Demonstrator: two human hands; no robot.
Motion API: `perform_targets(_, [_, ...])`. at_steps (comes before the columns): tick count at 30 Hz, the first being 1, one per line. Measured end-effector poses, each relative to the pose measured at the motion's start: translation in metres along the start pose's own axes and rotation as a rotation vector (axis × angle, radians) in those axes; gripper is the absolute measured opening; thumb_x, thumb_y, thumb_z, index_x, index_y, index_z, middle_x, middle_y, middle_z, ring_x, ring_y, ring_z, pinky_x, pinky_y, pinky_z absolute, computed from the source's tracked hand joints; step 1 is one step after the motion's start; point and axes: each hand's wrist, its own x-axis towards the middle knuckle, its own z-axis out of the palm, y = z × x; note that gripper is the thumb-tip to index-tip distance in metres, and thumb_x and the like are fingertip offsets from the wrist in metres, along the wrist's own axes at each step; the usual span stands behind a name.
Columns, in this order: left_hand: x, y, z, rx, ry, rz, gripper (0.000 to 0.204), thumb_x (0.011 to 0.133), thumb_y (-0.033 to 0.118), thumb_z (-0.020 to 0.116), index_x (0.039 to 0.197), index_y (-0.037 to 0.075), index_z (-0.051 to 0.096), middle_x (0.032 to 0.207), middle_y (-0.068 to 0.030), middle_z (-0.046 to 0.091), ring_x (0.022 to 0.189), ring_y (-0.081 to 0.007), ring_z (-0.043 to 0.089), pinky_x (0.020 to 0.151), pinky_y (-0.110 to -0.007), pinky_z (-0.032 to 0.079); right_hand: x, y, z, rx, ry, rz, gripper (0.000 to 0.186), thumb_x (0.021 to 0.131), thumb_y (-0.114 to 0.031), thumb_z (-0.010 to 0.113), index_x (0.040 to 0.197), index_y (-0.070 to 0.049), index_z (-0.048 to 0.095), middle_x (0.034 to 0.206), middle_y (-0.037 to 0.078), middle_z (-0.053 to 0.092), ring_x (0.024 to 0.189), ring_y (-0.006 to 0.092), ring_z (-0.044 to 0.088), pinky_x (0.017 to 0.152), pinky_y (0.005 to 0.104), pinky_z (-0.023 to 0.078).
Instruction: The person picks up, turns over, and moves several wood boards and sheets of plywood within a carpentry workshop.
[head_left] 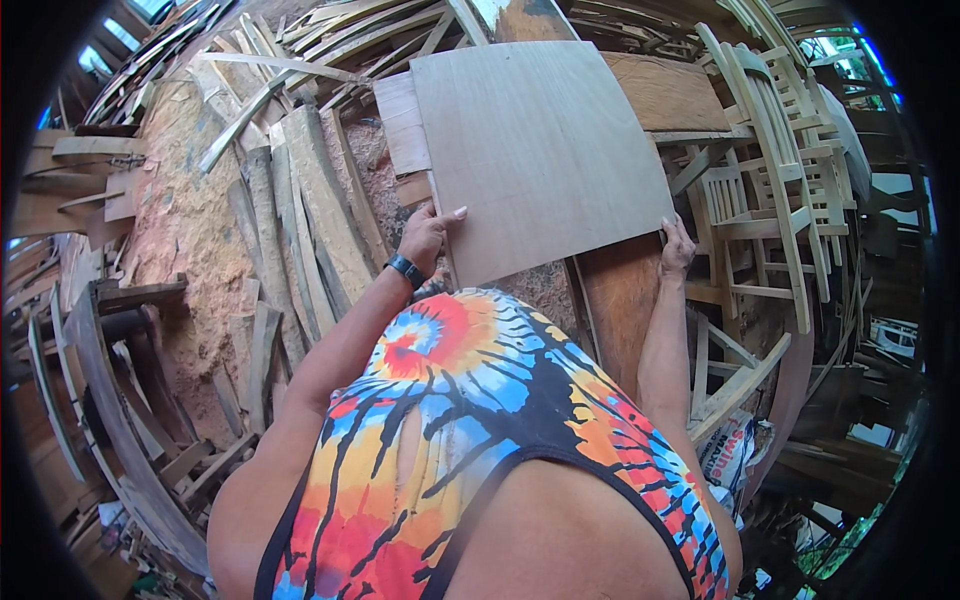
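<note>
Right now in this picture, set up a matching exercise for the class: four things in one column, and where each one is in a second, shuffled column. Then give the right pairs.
Things
1. plywood sheet
2. left hand
3. right hand
4. unfinished wooden chairs

Places
A. stacked at the right of the scene
B. gripping the sheet's near right corner
C. held up between both hands
D. gripping the sheet's near left edge, above a black wristband

Pairs: 1-C, 2-D, 3-B, 4-A
</note>
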Motion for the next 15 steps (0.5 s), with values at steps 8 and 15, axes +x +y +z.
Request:
perform_targets(8, [0.005, -0.003, -0.001, -0.025, -0.01, 0.009, 0.028, 0.09, 0.011, 0.07, 0.114, 0.001, 0.061, 0.102, -0.0074, 0.069, 0.086, -0.0152, 0.067, 0.076, -0.029, 0.056, 0.003, 0.008, -0.007, -0.125, 0.007, -0.059, 0.049, 0.089, -0.02, 0.064, 0.129, 0.007, 0.06, 0.122, 0.014, 0.067, 0.111, 0.0185, 0.06, 0.099, 0.0298, 0.044])
perform_targets(15, [0.005, -0.005, -0.007, 0.045, 0.023, 0.003, 0.033, 0.089, 0.016, 0.07, 0.116, 0.001, 0.059, 0.098, -0.0062, 0.068, 0.082, -0.015, 0.067, 0.07, -0.03, 0.055, -0.005, 0.003, 0.004, -0.052, 0.041, -0.084, 0.045, 0.085, -0.023, 0.069, 0.122, 0.003, 0.065, 0.108, 0.008, 0.071, 0.099, 0.0149, 0.063, 0.088, 0.0289, 0.05])
